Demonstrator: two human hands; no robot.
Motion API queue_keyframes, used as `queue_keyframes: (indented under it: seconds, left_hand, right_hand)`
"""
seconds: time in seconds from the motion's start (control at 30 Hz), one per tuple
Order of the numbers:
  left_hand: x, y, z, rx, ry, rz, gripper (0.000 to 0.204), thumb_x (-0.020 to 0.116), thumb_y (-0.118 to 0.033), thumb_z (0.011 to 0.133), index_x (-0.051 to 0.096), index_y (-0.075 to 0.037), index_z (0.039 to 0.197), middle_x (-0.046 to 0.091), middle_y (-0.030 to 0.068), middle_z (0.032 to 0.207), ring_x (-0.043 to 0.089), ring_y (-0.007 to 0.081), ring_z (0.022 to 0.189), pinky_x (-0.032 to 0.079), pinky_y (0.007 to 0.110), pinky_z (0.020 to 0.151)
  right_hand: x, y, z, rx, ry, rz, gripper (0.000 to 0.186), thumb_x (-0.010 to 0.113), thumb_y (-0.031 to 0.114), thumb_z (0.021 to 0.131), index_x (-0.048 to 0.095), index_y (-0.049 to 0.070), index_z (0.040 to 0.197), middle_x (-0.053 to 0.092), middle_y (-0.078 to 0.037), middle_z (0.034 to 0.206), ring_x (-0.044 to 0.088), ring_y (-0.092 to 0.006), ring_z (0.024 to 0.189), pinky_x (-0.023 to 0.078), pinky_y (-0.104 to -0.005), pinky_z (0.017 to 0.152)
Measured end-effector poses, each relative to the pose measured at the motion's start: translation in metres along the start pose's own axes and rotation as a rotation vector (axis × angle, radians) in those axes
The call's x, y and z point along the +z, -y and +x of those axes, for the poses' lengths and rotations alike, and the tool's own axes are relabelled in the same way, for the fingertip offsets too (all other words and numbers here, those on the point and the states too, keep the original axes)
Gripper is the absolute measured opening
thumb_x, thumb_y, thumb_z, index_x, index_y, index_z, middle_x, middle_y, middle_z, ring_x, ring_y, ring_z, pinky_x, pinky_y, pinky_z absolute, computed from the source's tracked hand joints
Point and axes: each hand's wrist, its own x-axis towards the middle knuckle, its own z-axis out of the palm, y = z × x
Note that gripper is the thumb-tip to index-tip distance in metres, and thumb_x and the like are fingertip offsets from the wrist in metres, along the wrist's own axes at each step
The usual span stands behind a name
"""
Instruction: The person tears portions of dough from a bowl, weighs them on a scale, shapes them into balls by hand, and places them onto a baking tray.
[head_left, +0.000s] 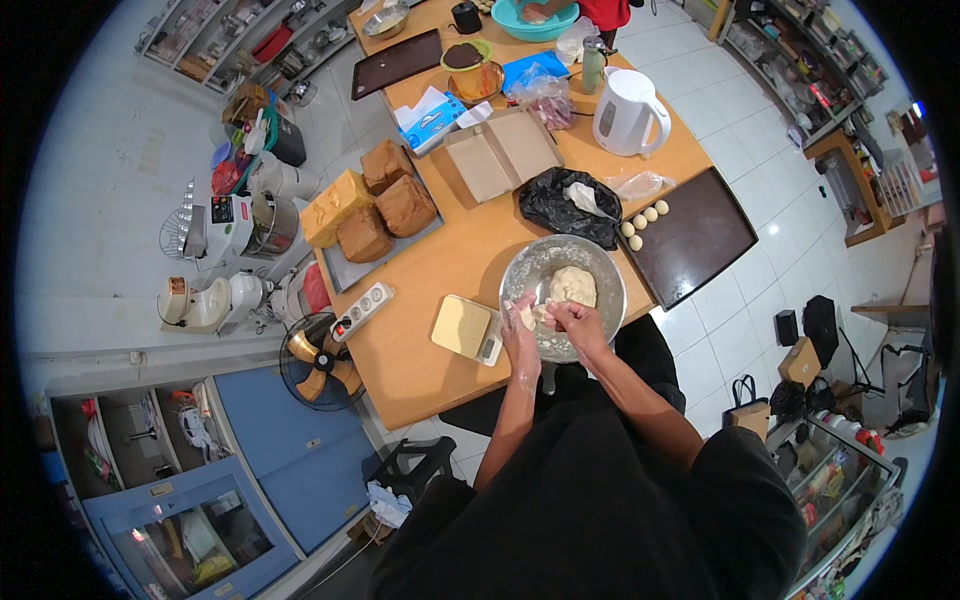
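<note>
A wide metal bowl [612,280], its inside smeared with dough, stands at the table's near right edge. A large pale lump of dough [573,286] lies in it. Over the bowl's near left part, my left hand [521,342] and my right hand [582,330] are close together, with a small piece of dough [541,313] between their fingertips. Both hands are closed on that piece. Just left of my left hand is a cream kitchen scale [464,328]. Several round dough balls [638,228] sit on the left side of a dark baking tray [698,238].
Behind the bowl are a black plastic bag [566,205], an opened cardboard box [502,152] and a white electric kettle [628,112]. Brown loaves [405,205] rest on a tray at left, near a power strip [362,311]. At the far end, another person's hand reaches into a turquoise basin [520,27].
</note>
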Motion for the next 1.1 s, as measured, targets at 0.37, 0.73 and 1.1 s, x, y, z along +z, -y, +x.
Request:
queue_keyframes:
  seconds: [0.37,0.73,1.1]
  left_hand:
    - [0.018,-0.005,-0.005,-0.207,0.023,-0.603,0.062,0.030,-0.050,0.099,0.032,-0.003,0.139,0.044,0.0106,0.134,0.043,0.0270,0.124,0.032,0.042,0.107]
    - [0.002,-0.010,0.000,-0.382,0.452,-0.587,0.052,0.032,-0.048,0.099,0.045,-0.007,0.129,0.052,0.0087,0.124,0.049,0.0234,0.116,0.038,0.040,0.101]
    - [-0.024,-0.017,0.007,-0.541,0.353,-0.538,0.061,0.030,-0.054,0.097,0.039,-0.007,0.136,0.045,0.0130,0.135,0.044,0.0279,0.125,0.038,0.050,0.099]
  right_hand:
    - [0.002,0.001,-0.003,-0.147,0.039,0.023,0.028,0.052,0.020,0.096,0.062,-0.001,0.112,0.065,-0.013,0.115,0.060,-0.0180,0.107,0.044,-0.0276,0.092]
    - [-0.006,0.016,-0.004,-0.692,0.070,-0.962,0.023,0.055,0.018,0.090,0.068,0.012,0.108,0.060,-0.009,0.125,0.060,-0.0261,0.109,0.035,-0.0508,0.101]
    - [0.009,0.050,-0.014,-0.536,-0.249,-0.473,0.016,0.057,0.011,0.090,0.065,-0.002,0.096,0.068,-0.013,0.085,0.063,-0.0155,0.079,0.048,-0.0304,0.075]
